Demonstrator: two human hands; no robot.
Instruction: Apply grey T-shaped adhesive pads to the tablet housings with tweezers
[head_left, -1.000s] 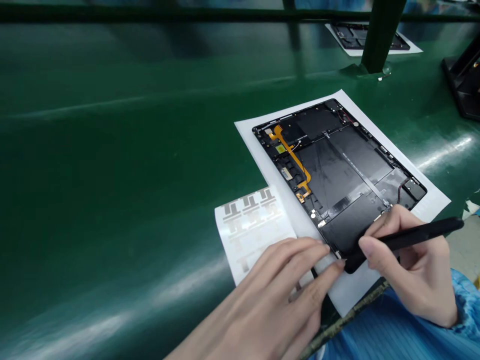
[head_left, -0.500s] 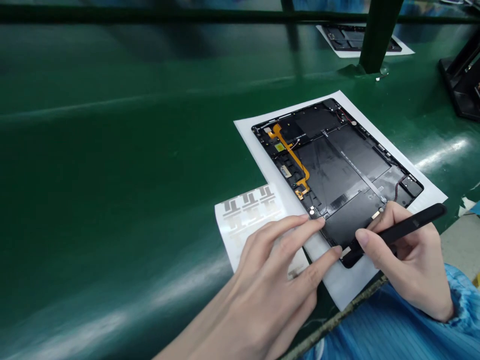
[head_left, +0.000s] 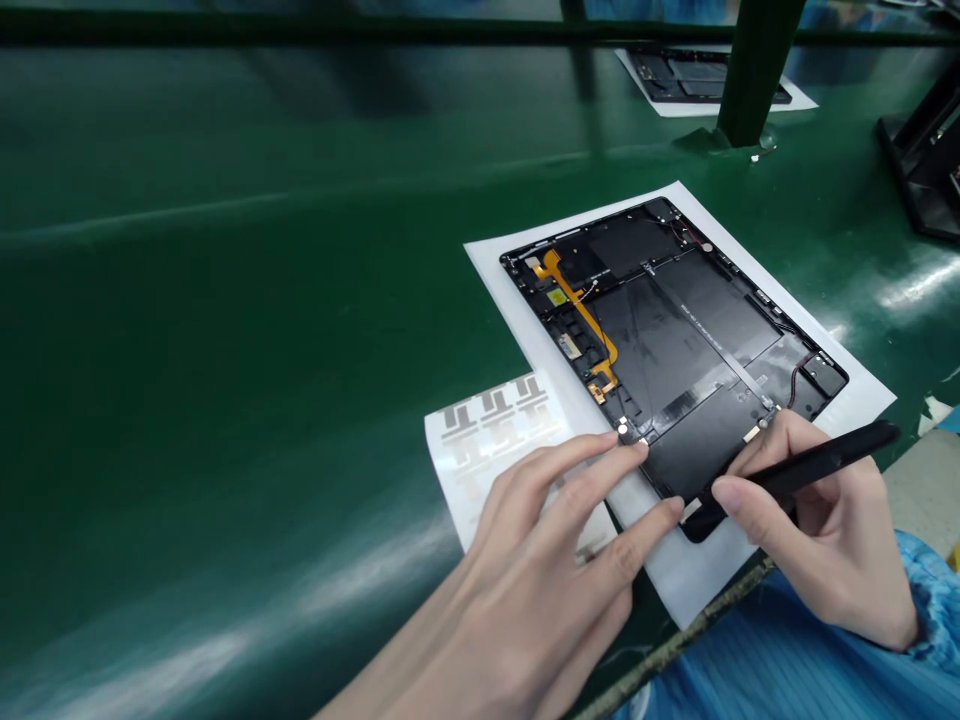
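Observation:
A black tablet housing [head_left: 675,330] lies with its inside up on a white sheet [head_left: 709,580], an orange flex cable [head_left: 592,325] along its left part. My left hand [head_left: 551,560] is open, fingers apart, with fingertips on the housing's near left edge. In my right hand [head_left: 821,520] is a pair of black tweezers [head_left: 832,455], gripped between thumb and fingers over the housing's near corner. Their tips are hidden by my fingers. Beside my left hand, partly covered by it, lies a white sheet of grey T-shaped stickers [head_left: 491,425].
Another open tablet housing [head_left: 686,78] lies on white paper at the back, partly behind a green post [head_left: 761,75]. A black stand [head_left: 919,180] is at the right. The green bench [head_left: 225,350] has its near edge under my wrists.
The tweezers' rear end has dropped slightly, and my right hand has shifted a little downward. The housing at the back has slid slightly left. My left hand has stayed nearly still.

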